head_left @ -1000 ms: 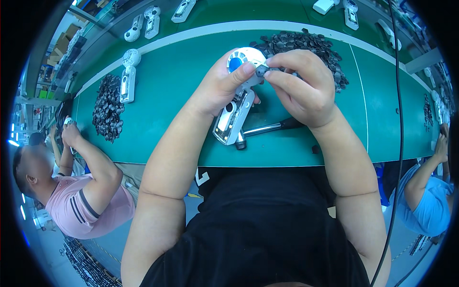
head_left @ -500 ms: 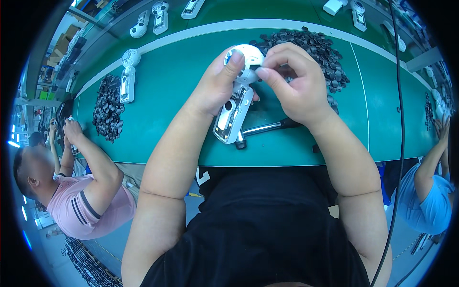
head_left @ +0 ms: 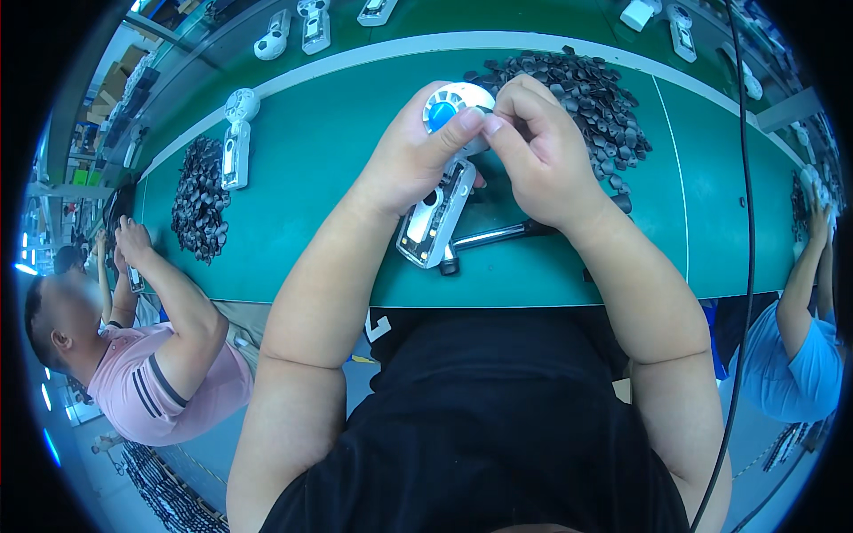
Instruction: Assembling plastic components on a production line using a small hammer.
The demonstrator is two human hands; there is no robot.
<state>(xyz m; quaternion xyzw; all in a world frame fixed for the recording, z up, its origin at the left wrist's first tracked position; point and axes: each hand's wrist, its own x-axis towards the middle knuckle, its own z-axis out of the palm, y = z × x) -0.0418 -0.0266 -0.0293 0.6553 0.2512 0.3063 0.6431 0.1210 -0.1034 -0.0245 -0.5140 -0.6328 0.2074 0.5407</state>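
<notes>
My left hand (head_left: pixel 410 160) is closed around a white handheld device with a round, ball-like head (head_left: pixel 481 92) and a long handle (head_left: pixel 435 218). A blue disc (head_left: pixel 440 115) shows on the head's face, and the handle's open side exposes parts inside. My left thumb presses at the head's right edge. There my right hand (head_left: pixel 544 155) pinches a small black piece, mostly hidden by the fingertips, against the head. Beneath my hands lies a tool with a metal shaft (head_left: pixel 489 237) and dark ends on the green table (head_left: pixel 329 178).
A large pile of small black pieces (head_left: pixel 604 115) lies behind my right hand, another pile (head_left: pixel 200 200) at the left. Beside that rests a similar white device (head_left: pixel 236 147). More devices (head_left: pixel 315 27) lie beyond the white ledge. Co-workers sit left and right. A black cable (head_left: pixel 748 222) hangs at the right.
The device's head has turned, bringing the blue disc into view. My left thumb has moved right, toward my right fingertips. Devices beyond the ledge have shifted right.
</notes>
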